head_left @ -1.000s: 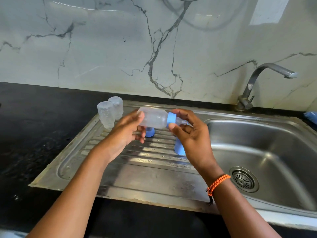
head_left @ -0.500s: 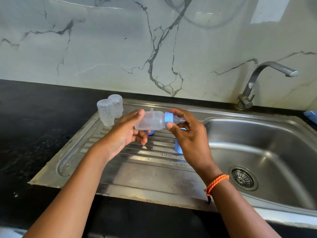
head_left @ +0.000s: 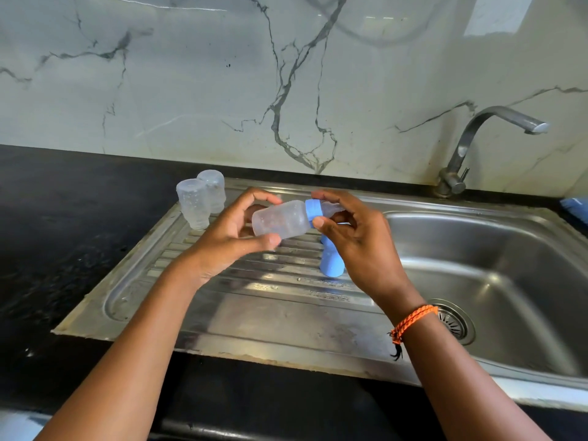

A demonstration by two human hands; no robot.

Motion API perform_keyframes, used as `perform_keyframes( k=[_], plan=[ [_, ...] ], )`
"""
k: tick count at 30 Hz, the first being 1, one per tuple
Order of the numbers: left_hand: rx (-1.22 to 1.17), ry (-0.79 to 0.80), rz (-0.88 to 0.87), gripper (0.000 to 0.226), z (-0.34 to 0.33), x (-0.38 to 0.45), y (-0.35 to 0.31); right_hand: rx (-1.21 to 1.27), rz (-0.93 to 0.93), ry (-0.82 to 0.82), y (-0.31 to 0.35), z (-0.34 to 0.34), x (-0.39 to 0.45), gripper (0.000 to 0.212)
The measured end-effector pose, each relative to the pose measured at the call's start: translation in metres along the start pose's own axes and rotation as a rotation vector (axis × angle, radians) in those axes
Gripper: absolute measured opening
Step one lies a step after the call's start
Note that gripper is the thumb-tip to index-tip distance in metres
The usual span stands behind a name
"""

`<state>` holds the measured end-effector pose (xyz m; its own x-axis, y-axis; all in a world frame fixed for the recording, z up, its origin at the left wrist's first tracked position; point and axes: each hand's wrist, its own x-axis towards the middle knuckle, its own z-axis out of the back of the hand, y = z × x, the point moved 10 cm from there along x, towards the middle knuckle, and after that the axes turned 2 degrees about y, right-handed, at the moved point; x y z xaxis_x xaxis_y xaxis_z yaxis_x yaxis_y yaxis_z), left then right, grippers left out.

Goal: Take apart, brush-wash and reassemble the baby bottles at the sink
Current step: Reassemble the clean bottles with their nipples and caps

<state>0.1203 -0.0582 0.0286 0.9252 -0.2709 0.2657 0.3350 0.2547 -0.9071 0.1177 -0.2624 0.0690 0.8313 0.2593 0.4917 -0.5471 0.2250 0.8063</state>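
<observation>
A clear baby bottle (head_left: 281,219) lies on its side in the air above the steel drainboard (head_left: 254,310). My left hand (head_left: 229,237) holds its body near the base, thumb below and fingers curled over the top. My right hand (head_left: 353,237) pinches the blue screw ring (head_left: 314,209) at the bottle's neck; the clear teat (head_left: 332,207) points right between its fingers. Below my right hand a blue bottle part (head_left: 332,264) stands on the drainboard, partly hidden. Two clear bottle bodies (head_left: 200,200) stand upside down at the drainboard's back left corner.
The sink basin (head_left: 496,249) with its drain (head_left: 453,321) lies to the right, and the tap (head_left: 483,138) rises behind it. Black counter (head_left: 63,233) surrounds the sink on the left and front. A blue object (head_left: 577,208) shows at the far right edge.
Both hands have kept hold of the bottle. Its base end has dipped and tilted toward me, and my left thumb now lies under the body.
</observation>
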Motion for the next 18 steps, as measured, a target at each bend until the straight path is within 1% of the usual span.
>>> perform_keyframes(
  k=[2, 3, 6, 8, 9, 11, 12, 13, 14, 16, 17, 18],
  plan=[
    [0.252, -0.066, -0.046, 0.069, -0.003, 0.001, -0.005, -0.058, 0.005, 0.025, 0.002, -0.003, 0.001, 0.032],
    [0.335, -0.09, -0.068, 0.072, -0.006, 0.002, -0.008, -0.076, 0.018, 0.046, 0.004, -0.008, 0.001, 0.034],
    [0.379, -0.103, -0.115, 0.065, -0.02, 0.003, -0.012, -0.077, 0.056, 0.171, 0.011, -0.028, -0.001, 0.048],
    [0.406, -0.132, -0.082, 0.061, -0.016, 0.003, -0.008, -0.098, 0.06, 0.195, 0.011, -0.025, 0.0, 0.053],
    [0.422, -0.146, -0.054, 0.06, -0.012, 0.002, -0.004, -0.177, 0.059, 0.162, 0.008, -0.016, 0.003, 0.05],
    [0.456, -0.166, -0.013, 0.059, -0.004, 0.0, 0.002, -0.526, 0.067, 0.109, 0.001, 0.004, 0.004, 0.039],
    [0.471, -0.17, -0.001, 0.058, -0.002, -0.001, 0.004, -0.72, 0.061, 0.132, -0.006, 0.007, 0.001, 0.036],
    [0.48, -0.171, 0.008, 0.057, -0.002, -0.001, 0.005, -0.855, 0.042, 0.188, -0.015, 0.006, -0.005, 0.037],
    [0.479, -0.173, 0.013, 0.056, -0.001, -0.001, 0.006, -0.907, 0.01, 0.257, -0.027, 0.003, -0.011, 0.041],
    [0.461, -0.177, 0.02, 0.055, -0.002, 0.0, 0.006, -0.834, -0.075, 0.35, -0.048, 0.0, -0.022, 0.055],
    [0.456, -0.177, 0.021, 0.054, -0.003, 0.0, 0.006, -0.764, -0.104, 0.361, -0.053, 0.0, -0.023, 0.059],
    [0.453, -0.177, 0.021, 0.054, -0.003, 0.0, 0.006, -0.71, -0.109, 0.357, -0.055, 0.001, -0.021, 0.058]
  ],
)
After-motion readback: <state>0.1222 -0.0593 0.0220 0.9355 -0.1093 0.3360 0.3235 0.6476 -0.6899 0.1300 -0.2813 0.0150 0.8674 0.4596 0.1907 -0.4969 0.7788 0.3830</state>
